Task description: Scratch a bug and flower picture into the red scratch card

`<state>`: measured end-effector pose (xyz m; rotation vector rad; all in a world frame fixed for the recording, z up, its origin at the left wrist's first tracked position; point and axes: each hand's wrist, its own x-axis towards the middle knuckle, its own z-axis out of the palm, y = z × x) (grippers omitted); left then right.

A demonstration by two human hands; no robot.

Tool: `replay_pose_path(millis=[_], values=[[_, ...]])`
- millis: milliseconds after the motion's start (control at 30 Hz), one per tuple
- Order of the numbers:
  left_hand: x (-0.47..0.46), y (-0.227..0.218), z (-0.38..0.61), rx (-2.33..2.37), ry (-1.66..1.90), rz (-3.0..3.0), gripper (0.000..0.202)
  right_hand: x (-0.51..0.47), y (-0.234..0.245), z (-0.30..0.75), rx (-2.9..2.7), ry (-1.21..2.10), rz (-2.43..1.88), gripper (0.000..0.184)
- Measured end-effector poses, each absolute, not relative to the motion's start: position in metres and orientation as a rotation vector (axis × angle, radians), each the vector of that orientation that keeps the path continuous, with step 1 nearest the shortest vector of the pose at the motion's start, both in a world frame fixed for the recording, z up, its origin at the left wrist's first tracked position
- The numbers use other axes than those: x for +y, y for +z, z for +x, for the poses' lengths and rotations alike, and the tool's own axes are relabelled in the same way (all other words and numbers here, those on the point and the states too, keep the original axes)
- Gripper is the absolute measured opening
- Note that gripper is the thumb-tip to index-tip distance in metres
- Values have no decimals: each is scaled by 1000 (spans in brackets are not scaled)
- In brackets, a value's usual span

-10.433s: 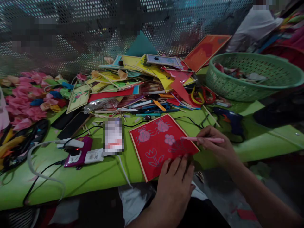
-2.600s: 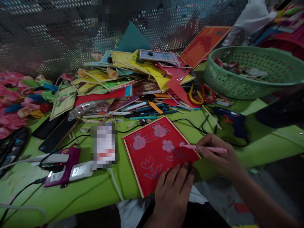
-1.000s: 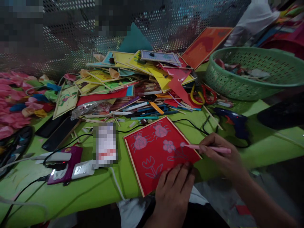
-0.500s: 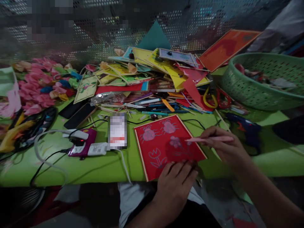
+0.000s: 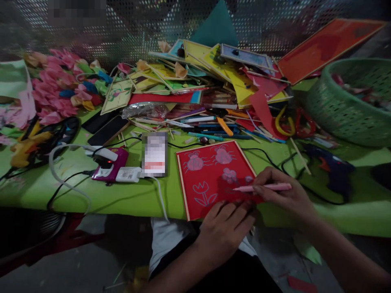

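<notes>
A red card [image 5: 210, 175] with a thin wooden stick frame lies on the green table in the head view. Drawn on it are two pink-filled bugs, an outlined tulip and pink flowers. My left hand [image 5: 227, 224] lies palm down across its lower edge, fingers stretched out. In my right hand [image 5: 279, 191] is a pink felt-tip pen [image 5: 269, 187], gripped between thumb and fingers. Its tip points left, at the red surface below the pink flower. The card's lower right corner is partly hidden by my hands.
Behind the card, pens and framed cards [image 5: 207, 61] are heaped. A phone [image 5: 154, 154] and a purple power strip [image 5: 110, 167] with cables lie left. On the right are a glue gun [image 5: 330, 165], scissors [image 5: 285, 122] and a green basket [image 5: 351, 118]. Pink paper flowers [image 5: 55, 89] pile up far left.
My right hand has moved the pen tip down and left across the card, from the flower to below it. My left hand stays on the lower edge. The camera view has shifted.
</notes>
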<state>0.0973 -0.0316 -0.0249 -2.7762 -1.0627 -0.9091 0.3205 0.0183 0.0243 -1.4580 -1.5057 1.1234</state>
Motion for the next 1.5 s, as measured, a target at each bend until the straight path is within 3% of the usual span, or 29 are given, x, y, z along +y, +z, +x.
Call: replay_pose_path(millis=[700, 1500], values=[[-31, -22, 96, -1057, -891, -2779, 29, 21, 32, 312, -1640, 1026, -1486, 29], [-32, -20, 96, -1061, -885, -2787, 27, 20, 27, 314, -1724, 1129, -1483, 30]])
